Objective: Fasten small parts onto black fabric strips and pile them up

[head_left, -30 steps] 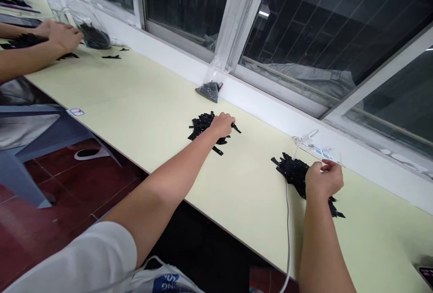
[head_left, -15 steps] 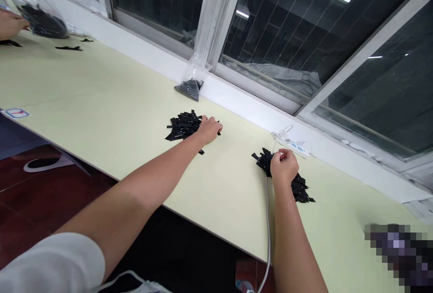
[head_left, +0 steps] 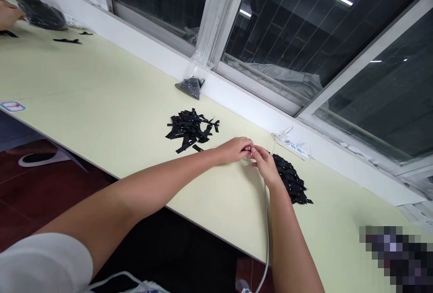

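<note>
My left hand [head_left: 236, 149] and my right hand [head_left: 264, 162] meet fingertip to fingertip above the table, between two heaps of black strips. A small dark piece shows at the left hand's fingers; its shape is mostly hidden. Both hands are closed in a pinch, and what the right one grips cannot be made out. To the left lies a loose pile of black strips [head_left: 189, 128]. Beyond my right wrist is a denser heap of black strips [head_left: 291, 179], partly covered by that hand.
A clear bag of dark pieces [head_left: 191, 86] stands by the wall. A power strip [head_left: 296, 147] lies behind the right heap, and a white cable [head_left: 267, 220] crosses the table edge. Another person's hand [head_left: 9, 14] is near a large bag [head_left: 40, 11] at far left.
My left hand has left the loose pile and moved right. My right hand has come off the right heap and moved left, so the two now meet.
</note>
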Demonstrator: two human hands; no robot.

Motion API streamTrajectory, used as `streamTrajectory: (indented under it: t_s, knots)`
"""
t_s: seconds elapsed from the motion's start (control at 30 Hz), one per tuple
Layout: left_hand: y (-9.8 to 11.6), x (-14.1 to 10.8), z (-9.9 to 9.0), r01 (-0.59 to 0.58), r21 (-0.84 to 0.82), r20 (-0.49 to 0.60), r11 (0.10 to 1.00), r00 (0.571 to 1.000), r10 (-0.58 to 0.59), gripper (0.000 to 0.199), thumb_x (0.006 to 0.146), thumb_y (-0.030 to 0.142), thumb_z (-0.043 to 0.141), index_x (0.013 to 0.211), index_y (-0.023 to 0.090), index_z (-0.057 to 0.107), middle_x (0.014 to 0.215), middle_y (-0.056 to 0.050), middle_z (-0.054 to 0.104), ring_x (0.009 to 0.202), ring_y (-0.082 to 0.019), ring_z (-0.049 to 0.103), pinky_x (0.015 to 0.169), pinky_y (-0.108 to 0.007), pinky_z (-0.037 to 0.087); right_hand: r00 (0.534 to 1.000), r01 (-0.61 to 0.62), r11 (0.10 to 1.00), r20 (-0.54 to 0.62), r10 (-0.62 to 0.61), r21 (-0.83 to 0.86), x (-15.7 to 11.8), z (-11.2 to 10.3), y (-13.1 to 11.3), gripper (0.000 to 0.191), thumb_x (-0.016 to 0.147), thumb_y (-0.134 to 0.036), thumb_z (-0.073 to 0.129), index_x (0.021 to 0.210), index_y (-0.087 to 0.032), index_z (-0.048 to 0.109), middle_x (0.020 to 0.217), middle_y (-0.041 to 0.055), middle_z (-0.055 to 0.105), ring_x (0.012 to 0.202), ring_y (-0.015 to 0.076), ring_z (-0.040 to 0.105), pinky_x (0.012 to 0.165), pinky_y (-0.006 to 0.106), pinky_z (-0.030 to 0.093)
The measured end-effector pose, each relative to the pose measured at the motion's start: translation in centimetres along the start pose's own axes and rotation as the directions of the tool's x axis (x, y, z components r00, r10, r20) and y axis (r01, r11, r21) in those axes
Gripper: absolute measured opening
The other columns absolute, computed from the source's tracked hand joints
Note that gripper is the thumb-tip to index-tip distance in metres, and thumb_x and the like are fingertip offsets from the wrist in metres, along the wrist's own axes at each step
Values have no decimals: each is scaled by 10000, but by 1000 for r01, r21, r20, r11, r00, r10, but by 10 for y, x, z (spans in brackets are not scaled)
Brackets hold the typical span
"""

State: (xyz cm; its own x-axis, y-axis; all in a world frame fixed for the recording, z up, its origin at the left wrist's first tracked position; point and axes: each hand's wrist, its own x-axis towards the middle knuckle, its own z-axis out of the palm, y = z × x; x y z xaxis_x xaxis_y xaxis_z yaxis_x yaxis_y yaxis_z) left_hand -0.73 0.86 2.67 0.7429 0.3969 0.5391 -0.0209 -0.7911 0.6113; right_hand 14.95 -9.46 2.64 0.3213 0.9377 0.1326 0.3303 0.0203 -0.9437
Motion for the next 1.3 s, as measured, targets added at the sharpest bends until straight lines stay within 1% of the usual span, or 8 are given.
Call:
streamTrajectory:
  t_s: [0.07, 0.13, 0.4, 0.63, 0.83, 1.0, 1.17, 1.3]
  knots:
    - [5, -2, 8, 29, -70, 39, 997, 999, -26, 136, 816, 111, 561, 926, 173, 611, 869, -35, 630, 785, -153, 553, 730, -274, 416, 979, -99, 993, 185, 87, 59, -2, 1, -1, 560, 734, -635, 749, 1047, -172, 706, 946, 67, 702, 824, 190, 655, 690, 295, 562]
    - [5, -5, 13, 62, -106, 71, 992, 996, -55, 158, 796, 100, 581, 934, 173, 606, 853, -27, 638, 758, -143, 556, 705, -263, 412, 954, -177, 982, 255, 155, 63, -4, 0, -2, 533, 696, -622, 795, 955, -159, 737, 841, 52, 700, 745, 168, 654, 735, 309, 577]
    - [-3, -7, 17, 163, -258, 68, 952, 986, -151, 210, 755, 174, 677, 954, 166, 612, 871, -26, 683, 738, -128, 598, 667, -244, 440, 966, -212, 975, 166, 198, 73, -2, -9, 5, 517, 629, -566, 866, 883, -126, 771, 701, 36, 686, 600, 125, 620, 680, 282, 587]
    - [-26, -1, 20, 294, -480, 32, 826, 947, -319, 77, 764, 100, 641, 838, 119, 646, 812, -50, 701, 723, -109, 628, 720, -253, 501, 980, -196, 965, -2, 199, 174, 3, -13, 16, 571, 529, -497, 929, 921, -124, 745, 831, 85, 737, 619, 127, 635, 650, 274, 588]
    - [-28, 0, 16, 351, -545, 67, 762, 924, -377, 75, 752, 88, 642, 821, 111, 626, 738, -24, 662, 655, -95, 603, 672, -248, 500, 983, -179, 980, 55, 175, 87, 1, -7, 11, 543, 596, -560, 873, 930, -152, 741, 851, 68, 724, 644, 147, 640, 669, 308, 587]
    - [-27, -2, 18, 311, -418, 36, 854, 944, -327, 95, 766, 118, 632, 861, 123, 626, 825, -47, 676, 739, -124, 616, 726, -277, 512, 987, -155, 988, 52, 154, 24, 1, -1, 11, 514, 560, -571, 865, 839, -154, 752, 804, 52, 689, 631, 133, 593, 656, 293, 563]
    - [-18, -4, 10, 143, 57, -216, 988, 968, -128, 278, 807, 179, 617, 1083, 167, 653, 1054, -86, 662, 1027, -221, 580, 923, -365, 472, 990, -111, 994, -95, 108, -24, 7, 0, 22, 481, 597, -592, 811, 787, -164, 702, 694, 31, 633, 557, 144, 551, 556, 298, 523]
    - [-11, -7, 9, 113, 65, -9, 991, 994, -112, 375, 879, 186, 523, 1236, 184, 639, 873, -41, 690, 808, -175, 609, 796, -303, 463, 994, 19, 975, -105, -43, -221, 8, 1, 25, 440, 745, -587, 692, 836, -157, 710, 655, 36, 634, 523, 150, 531, 529, 285, 454]
